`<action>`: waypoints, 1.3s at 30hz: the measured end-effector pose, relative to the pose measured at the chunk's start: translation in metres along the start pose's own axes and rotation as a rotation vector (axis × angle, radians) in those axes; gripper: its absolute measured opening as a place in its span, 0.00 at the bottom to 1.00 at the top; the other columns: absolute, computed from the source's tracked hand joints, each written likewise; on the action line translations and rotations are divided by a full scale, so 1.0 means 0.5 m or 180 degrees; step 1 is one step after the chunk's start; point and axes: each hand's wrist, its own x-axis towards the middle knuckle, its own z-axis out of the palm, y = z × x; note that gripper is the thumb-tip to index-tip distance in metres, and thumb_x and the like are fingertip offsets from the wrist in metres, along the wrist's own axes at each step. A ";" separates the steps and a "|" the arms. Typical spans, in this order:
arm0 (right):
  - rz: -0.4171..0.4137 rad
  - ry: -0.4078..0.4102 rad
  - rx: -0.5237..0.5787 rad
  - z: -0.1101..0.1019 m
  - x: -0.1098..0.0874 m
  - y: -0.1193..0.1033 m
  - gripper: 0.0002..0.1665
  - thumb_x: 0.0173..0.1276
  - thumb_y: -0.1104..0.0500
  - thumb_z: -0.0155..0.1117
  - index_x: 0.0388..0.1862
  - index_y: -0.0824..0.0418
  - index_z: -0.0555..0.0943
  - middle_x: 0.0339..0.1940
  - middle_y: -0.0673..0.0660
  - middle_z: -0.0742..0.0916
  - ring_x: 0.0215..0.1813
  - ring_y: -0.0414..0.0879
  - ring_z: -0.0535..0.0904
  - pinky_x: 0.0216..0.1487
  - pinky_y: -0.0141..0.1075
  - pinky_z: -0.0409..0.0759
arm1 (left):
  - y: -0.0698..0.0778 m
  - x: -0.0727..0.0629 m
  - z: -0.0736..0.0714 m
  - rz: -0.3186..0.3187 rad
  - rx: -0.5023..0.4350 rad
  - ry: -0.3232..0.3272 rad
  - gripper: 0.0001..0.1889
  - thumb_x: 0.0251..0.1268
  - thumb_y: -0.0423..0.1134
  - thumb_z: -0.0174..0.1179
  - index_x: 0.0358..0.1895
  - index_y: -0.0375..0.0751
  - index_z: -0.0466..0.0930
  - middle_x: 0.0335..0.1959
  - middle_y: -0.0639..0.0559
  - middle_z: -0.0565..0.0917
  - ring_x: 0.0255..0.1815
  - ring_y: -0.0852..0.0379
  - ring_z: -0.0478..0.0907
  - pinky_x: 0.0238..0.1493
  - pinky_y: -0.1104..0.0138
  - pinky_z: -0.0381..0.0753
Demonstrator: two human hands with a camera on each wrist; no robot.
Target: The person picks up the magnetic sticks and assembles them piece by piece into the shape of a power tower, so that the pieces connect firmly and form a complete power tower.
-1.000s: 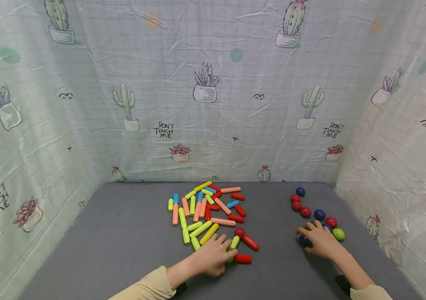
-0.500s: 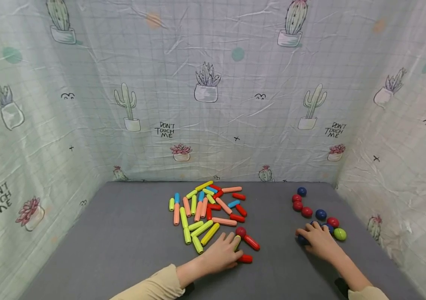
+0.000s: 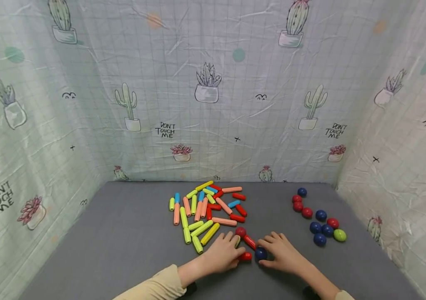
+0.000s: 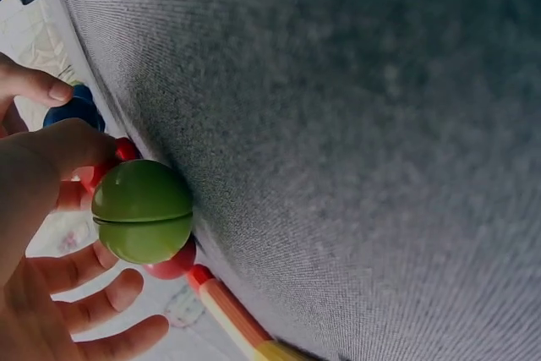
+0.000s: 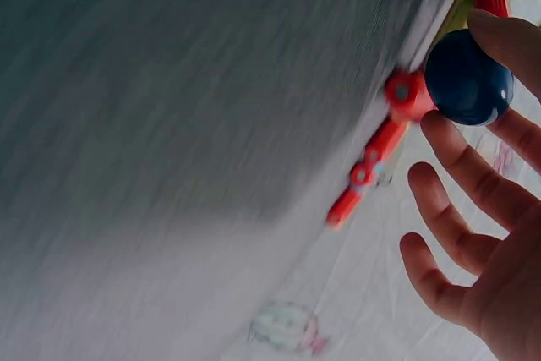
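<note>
In the head view, my left hand curls over a small joined group. The left wrist view shows its thumb and index finger around a green ball with a groove, the thumb close by a red stick. My right hand pinches a dark blue ball between thumb and index finger, right at the end of a red stick on the left hand's thumb side. Another red stick slants from a red ball towards the blue one. A yellow-green stick shows partly by the left fingertips.
Several pink, red, blue, yellow and yellow-green sticks lie scattered beyond the left hand on the grey table. Blue and red balls and one lime ball lie to the right. A cactus-print cloth walls the table's back and sides.
My right hand has moved left with a blue ball from the ball group to the red sticks. My left hand first shifted slightly right, then stayed nearly still.
</note>
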 end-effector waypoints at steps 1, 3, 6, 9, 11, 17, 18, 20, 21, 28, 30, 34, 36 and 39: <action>-0.0008 0.0011 -0.0039 0.003 0.005 -0.006 0.23 0.49 0.42 0.66 0.44 0.49 0.77 0.33 0.42 0.78 0.34 0.36 0.65 0.34 0.33 0.60 | 0.000 0.000 0.000 -0.0014 -0.0017 0.0006 0.13 0.55 0.54 0.57 0.45 0.62 0.75 0.38 0.56 0.74 0.36 0.59 0.67 0.31 0.71 0.66; -0.0017 0.0029 -0.0072 0.007 0.013 -0.016 0.25 0.49 0.41 0.66 0.44 0.49 0.77 0.32 0.42 0.78 0.34 0.36 0.65 0.34 0.33 0.60 | -0.001 0.001 -0.001 -0.0035 -0.0036 0.0020 0.13 0.55 0.54 0.57 0.45 0.62 0.75 0.37 0.56 0.75 0.36 0.59 0.68 0.32 0.71 0.67; -0.0020 0.0038 -0.0046 0.010 0.019 -0.025 0.25 0.48 0.40 0.66 0.43 0.49 0.77 0.29 0.41 0.77 0.32 0.36 0.63 0.33 0.31 0.57 | -0.003 0.001 0.000 -0.0047 -0.0007 0.0031 0.12 0.56 0.54 0.57 0.44 0.62 0.76 0.37 0.57 0.75 0.36 0.59 0.68 0.33 0.70 0.68; -0.0042 0.0034 0.0005 0.011 0.023 -0.027 0.24 0.48 0.39 0.66 0.41 0.48 0.77 0.27 0.40 0.75 0.31 0.35 0.62 0.32 0.29 0.55 | -0.006 -0.002 0.002 -0.0056 0.0028 0.0035 0.12 0.56 0.54 0.57 0.44 0.63 0.76 0.36 0.57 0.75 0.35 0.60 0.68 0.33 0.70 0.68; -0.0071 -0.0016 0.0061 0.009 0.026 -0.024 0.24 0.49 0.38 0.65 0.41 0.48 0.76 0.26 0.39 0.75 0.31 0.34 0.61 0.32 0.30 0.55 | -0.007 -0.004 0.003 -0.0047 0.0048 0.0048 0.12 0.56 0.53 0.57 0.45 0.63 0.76 0.36 0.57 0.75 0.35 0.60 0.69 0.33 0.70 0.68; 0.0076 -0.0315 0.0568 -0.005 0.036 -0.006 0.16 0.56 0.39 0.58 0.36 0.45 0.78 0.22 0.36 0.76 0.28 0.34 0.64 0.32 0.31 0.56 | -0.005 -0.005 0.002 0.0028 0.0160 -0.0042 0.12 0.56 0.55 0.56 0.45 0.66 0.76 0.37 0.58 0.75 0.35 0.60 0.69 0.33 0.70 0.68; 0.0127 -0.0309 0.0594 -0.008 0.039 -0.003 0.13 0.57 0.40 0.58 0.35 0.45 0.78 0.22 0.36 0.76 0.28 0.34 0.65 0.32 0.31 0.57 | -0.004 -0.004 0.002 0.0032 0.0178 -0.0064 0.13 0.56 0.55 0.56 0.45 0.67 0.76 0.37 0.58 0.75 0.36 0.60 0.69 0.34 0.70 0.68; 0.0194 -0.0246 0.0524 -0.011 0.048 0.003 0.08 0.58 0.44 0.60 0.32 0.45 0.79 0.22 0.35 0.77 0.28 0.35 0.67 0.31 0.31 0.58 | -0.003 -0.004 0.002 0.0039 0.0229 -0.0080 0.13 0.55 0.55 0.57 0.45 0.68 0.76 0.38 0.58 0.75 0.36 0.59 0.69 0.34 0.70 0.69; 0.0213 -0.0213 0.0452 -0.012 0.053 0.004 0.06 0.58 0.46 0.61 0.32 0.45 0.79 0.22 0.36 0.77 0.28 0.35 0.68 0.31 0.31 0.58 | -0.003 -0.005 0.003 0.0039 0.0249 -0.0085 0.13 0.54 0.56 0.57 0.45 0.68 0.75 0.38 0.58 0.76 0.36 0.59 0.69 0.34 0.70 0.69; 0.0042 -0.0291 0.0197 0.001 0.086 0.003 0.11 0.55 0.53 0.64 0.39 0.47 0.80 0.27 0.42 0.81 0.31 0.38 0.69 0.32 0.34 0.63 | -0.002 -0.005 0.006 0.0064 0.0358 -0.0029 0.13 0.55 0.55 0.55 0.45 0.67 0.75 0.40 0.57 0.76 0.36 0.59 0.70 0.34 0.69 0.69; -0.0006 -0.0335 0.0096 0.006 0.094 0.001 0.11 0.55 0.52 0.65 0.39 0.47 0.81 0.28 0.44 0.81 0.32 0.40 0.70 0.33 0.35 0.65 | -0.003 -0.005 0.007 0.0067 0.0343 -0.0017 0.13 0.56 0.55 0.55 0.45 0.66 0.75 0.40 0.57 0.76 0.36 0.59 0.70 0.35 0.69 0.70; -0.0016 -0.0404 -0.0068 0.013 0.104 -0.002 0.10 0.54 0.52 0.65 0.37 0.48 0.82 0.25 0.45 0.80 0.32 0.43 0.71 0.34 0.40 0.67 | -0.004 -0.003 0.009 0.0041 0.0290 -0.0002 0.12 0.56 0.55 0.55 0.44 0.64 0.76 0.41 0.57 0.76 0.38 0.59 0.70 0.37 0.67 0.72; 0.0000 -0.0441 -0.0087 0.014 0.108 -0.004 0.10 0.53 0.52 0.65 0.36 0.48 0.82 0.24 0.46 0.79 0.32 0.44 0.71 0.35 0.44 0.69 | -0.005 -0.003 0.010 0.0034 0.0274 0.0014 0.12 0.57 0.55 0.55 0.43 0.64 0.76 0.41 0.57 0.76 0.38 0.59 0.70 0.38 0.67 0.72; 0.0048 -0.0486 -0.0046 0.015 0.111 -0.006 0.09 0.53 0.52 0.65 0.35 0.49 0.81 0.21 0.45 0.76 0.29 0.43 0.69 0.32 0.44 0.68 | -0.006 -0.003 0.010 0.0033 0.0274 0.0044 0.11 0.57 0.56 0.55 0.43 0.63 0.76 0.40 0.57 0.76 0.38 0.58 0.70 0.38 0.67 0.71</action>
